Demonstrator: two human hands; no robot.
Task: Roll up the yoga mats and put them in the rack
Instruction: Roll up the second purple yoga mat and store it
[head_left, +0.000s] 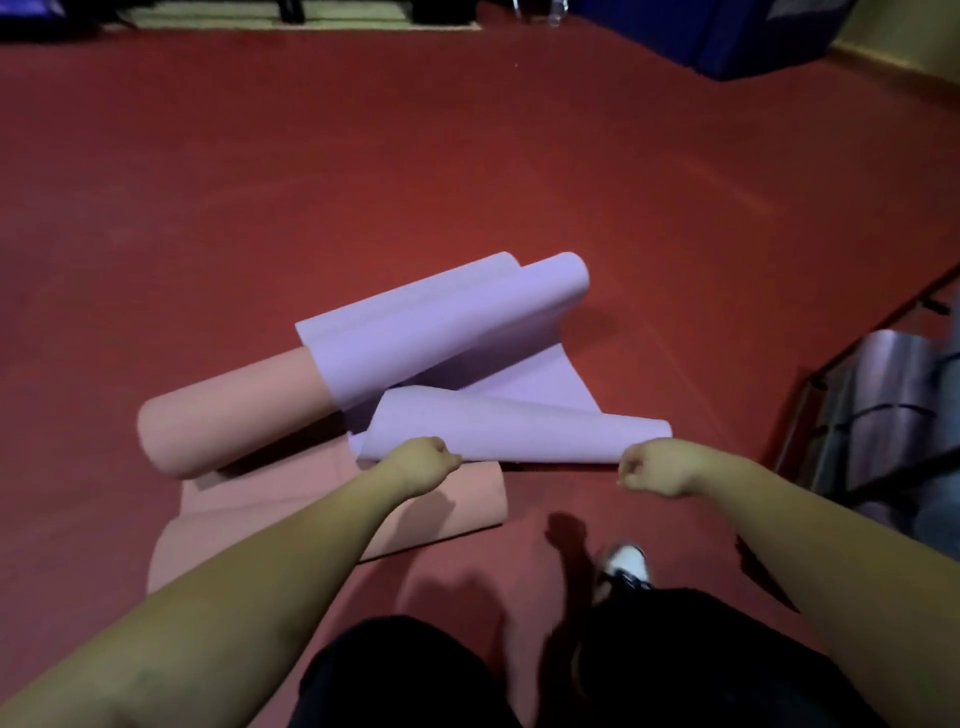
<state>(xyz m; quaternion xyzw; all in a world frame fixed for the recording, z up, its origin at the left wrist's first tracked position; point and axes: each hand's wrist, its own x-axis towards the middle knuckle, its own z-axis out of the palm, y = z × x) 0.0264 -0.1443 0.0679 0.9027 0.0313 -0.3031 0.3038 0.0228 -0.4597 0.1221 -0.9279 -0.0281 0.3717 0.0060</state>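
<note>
Head view: on the red floor (260, 156), a pink mat (218, 415) lies part-rolled; left hand (423, 460) and right hand (652, 467) pinch the purple mat (498, 431) edge. Rolling evenly, edges aligned, looks best before the rack (852, 415).

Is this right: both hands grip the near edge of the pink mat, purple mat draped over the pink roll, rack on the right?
Not quite. The head view shows the left hand and right hand gripping the near edge of the purple mat, not the pink mat. The rest holds: purple is draped over the pink roll, rack on the right.
</note>
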